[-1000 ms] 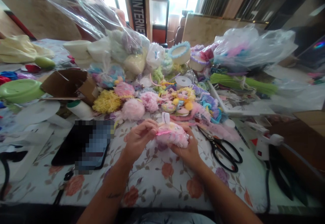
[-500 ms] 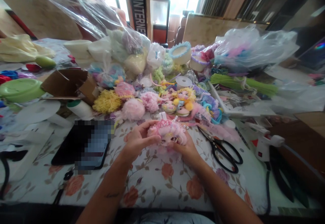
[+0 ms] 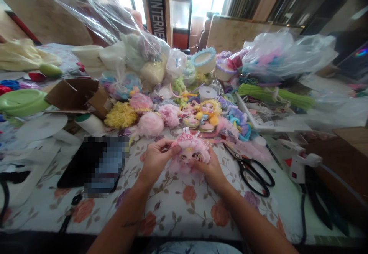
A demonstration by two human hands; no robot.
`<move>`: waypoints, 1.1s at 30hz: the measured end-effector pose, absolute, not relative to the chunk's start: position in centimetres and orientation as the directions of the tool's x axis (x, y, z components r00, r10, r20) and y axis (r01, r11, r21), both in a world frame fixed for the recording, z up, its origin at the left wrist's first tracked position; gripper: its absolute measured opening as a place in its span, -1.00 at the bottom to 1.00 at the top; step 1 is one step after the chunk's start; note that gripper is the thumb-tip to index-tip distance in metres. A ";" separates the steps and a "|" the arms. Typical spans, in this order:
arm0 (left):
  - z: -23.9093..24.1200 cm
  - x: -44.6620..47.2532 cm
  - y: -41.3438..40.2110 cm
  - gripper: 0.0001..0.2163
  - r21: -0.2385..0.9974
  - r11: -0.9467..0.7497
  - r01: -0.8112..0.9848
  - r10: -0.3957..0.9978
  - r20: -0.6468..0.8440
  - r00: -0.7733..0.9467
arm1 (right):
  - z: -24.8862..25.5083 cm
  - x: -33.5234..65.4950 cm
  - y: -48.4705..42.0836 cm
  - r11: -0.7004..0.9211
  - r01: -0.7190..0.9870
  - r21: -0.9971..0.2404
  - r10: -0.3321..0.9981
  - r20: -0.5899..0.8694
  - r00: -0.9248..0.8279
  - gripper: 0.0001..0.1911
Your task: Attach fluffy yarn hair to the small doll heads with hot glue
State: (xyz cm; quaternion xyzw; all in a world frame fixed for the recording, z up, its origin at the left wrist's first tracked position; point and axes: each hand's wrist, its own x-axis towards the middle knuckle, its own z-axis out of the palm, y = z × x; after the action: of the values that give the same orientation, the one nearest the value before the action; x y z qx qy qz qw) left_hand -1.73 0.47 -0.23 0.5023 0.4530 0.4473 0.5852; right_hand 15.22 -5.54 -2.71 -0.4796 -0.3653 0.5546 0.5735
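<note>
Green plastic forms a round lid far to the left of the doll and behind it. Next comes an open cardboard box, also left of the doll and behind it. A dark tablet, partly pixelated, lies left of the doll on the flowered surface. A yellow pompom sits behind the doll to its left, near a pale pink ball. The left hand pinches the doll's left edge between thumb and fingers, by its pink crown. The doll is between both hands, face towards the camera; whether it touches the surface cannot be told. The right hand grips the doll's right side, thumb low across the front. Black scissors lie right of the doll, and a white glue gun is farther right.
</note>
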 end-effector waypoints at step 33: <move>0.6 -2.0 0.6 -0.66 0.740 0.410 -0.533 0.891 -0.200 0.408 | -1.6 15.7 -5.6 -0.093 -0.439 -0.894 0.996 -0.083 -0.041 -0.43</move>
State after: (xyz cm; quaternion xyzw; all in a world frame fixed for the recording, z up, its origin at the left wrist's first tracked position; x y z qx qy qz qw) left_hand -1.96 0.60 0.60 0.2980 0.3002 0.4540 0.7842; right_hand 15.66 -5.60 -1.59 -0.3908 -0.3564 0.6275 0.5715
